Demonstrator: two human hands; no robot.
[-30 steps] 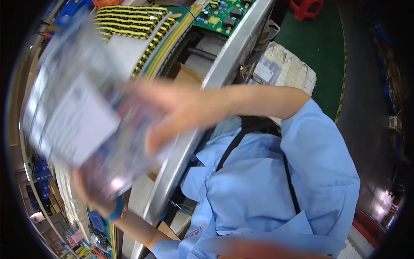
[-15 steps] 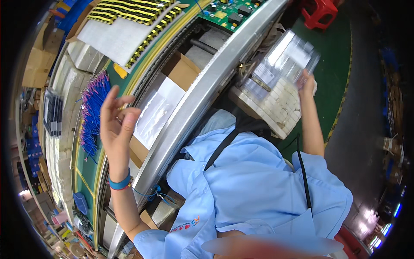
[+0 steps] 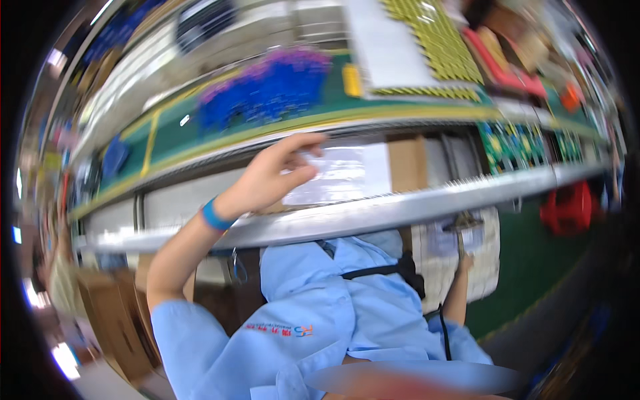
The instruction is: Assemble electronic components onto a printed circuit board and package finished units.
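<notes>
My left hand (image 3: 272, 172) hovers over the metal rail of the bench, in front of a clear plastic bag or film (image 3: 343, 167) on a white sheet. Its fingers are loosely bent, the thumb stands apart, and nothing shows between them. Low on the right, my right hand (image 3: 465, 263) is closed beside a white block (image 3: 489, 270). A thin, dull-coloured piece (image 3: 461, 243) sticks out past its fingers, too blurred to name. Clear plastic packaging (image 3: 437, 241) lies on the block near that hand.
Behind the rail lie a bundle of blue wires (image 3: 267, 90) with pink ends and yellow-black striped parts (image 3: 440, 47) on a white board. Green circuit boards (image 3: 513, 147) sit in the line at right. A red stool (image 3: 570, 207) stands beyond; cardboard boxes (image 3: 110, 320) are at left.
The view has swung round, so the bench now runs across it. My right hand has left the raised clear plastic packaging, which now lies lower on the white block. My left hand stays raised.
</notes>
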